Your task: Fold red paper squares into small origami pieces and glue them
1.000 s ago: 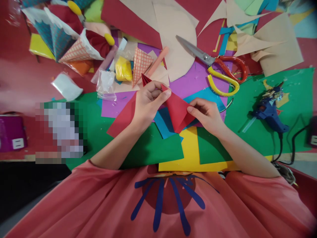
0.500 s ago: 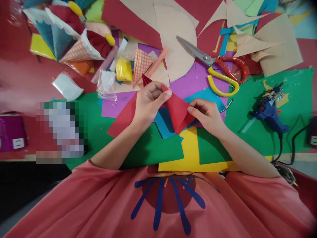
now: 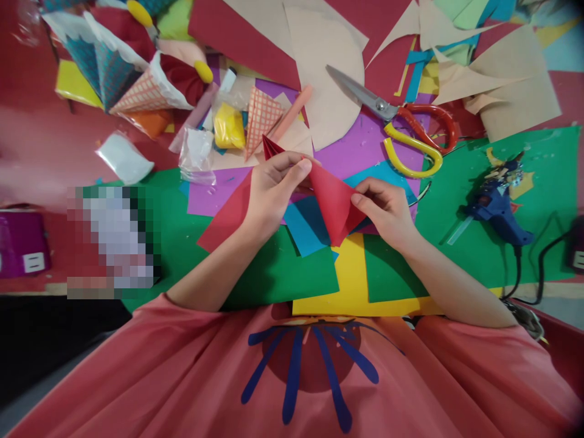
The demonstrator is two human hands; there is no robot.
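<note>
My one view looks from my head, forward and steeply down across my loose pink cloth top (image 3: 182, 365), which fills the bottom. It is near, with the folded red paper sheet (image 3: 335, 204) between my bare left hand (image 3: 276, 191) and bare right hand (image 3: 387, 210) close to the middle, and the large metal scissors with red and yellow handles (image 3: 387, 111) farther off.
</note>
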